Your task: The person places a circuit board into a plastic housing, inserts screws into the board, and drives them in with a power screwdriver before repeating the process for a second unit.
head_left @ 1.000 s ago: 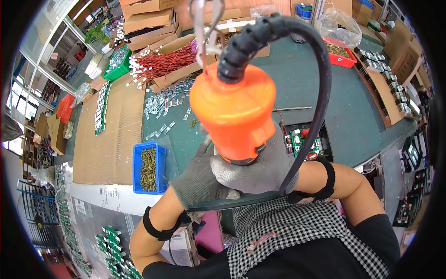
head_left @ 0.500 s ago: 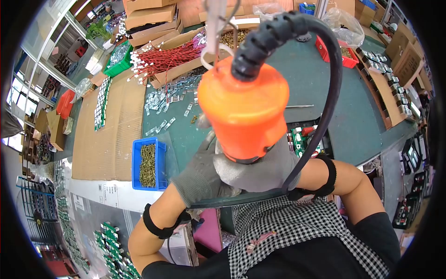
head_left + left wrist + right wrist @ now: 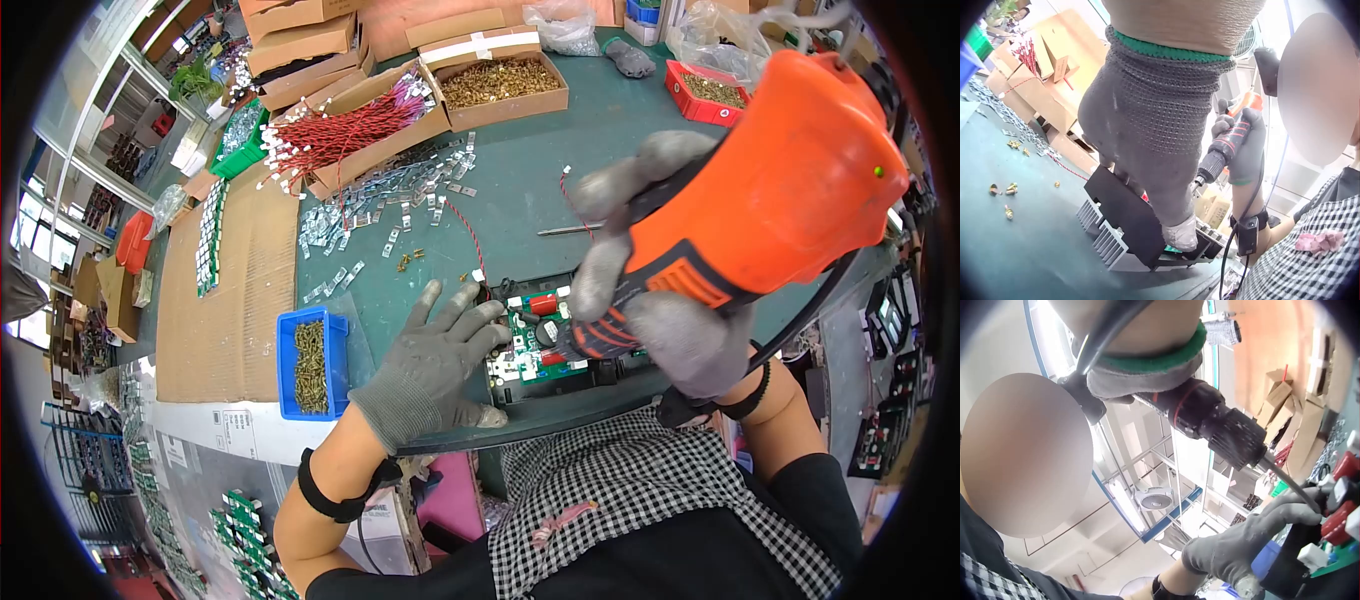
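My gloved right hand [image 3: 690, 335] grips an orange-and-black electric screwdriver [image 3: 775, 190], tilted with its orange end up to the right. Its bit [image 3: 1291, 482] reaches down to a green circuit board [image 3: 530, 350] in the right wrist view. The board carries red and white parts and lies in a black housing [image 3: 605, 375]. Fingers spread, my gloved left hand [image 3: 435, 350] rests at the housing's left end. In the left wrist view, thumb and fingers lie over the housing's edge, above heat-sink fins [image 3: 1109, 244]. The screwdriver covers part of the board in the head view.
A blue bin of screws [image 3: 312, 365] stands left of the left hand. Loose brass screws [image 3: 408, 260] and metal clips [image 3: 350, 215] lie beyond. Behind are boxes of red wires [image 3: 345, 130] and brass parts [image 3: 500, 85]. A metal rod [image 3: 568, 230] lies behind the housing.
The screwdriver has gone from upright in front of me to tilted right over the board. My hands have separated, the left now spread at the housing's left end.
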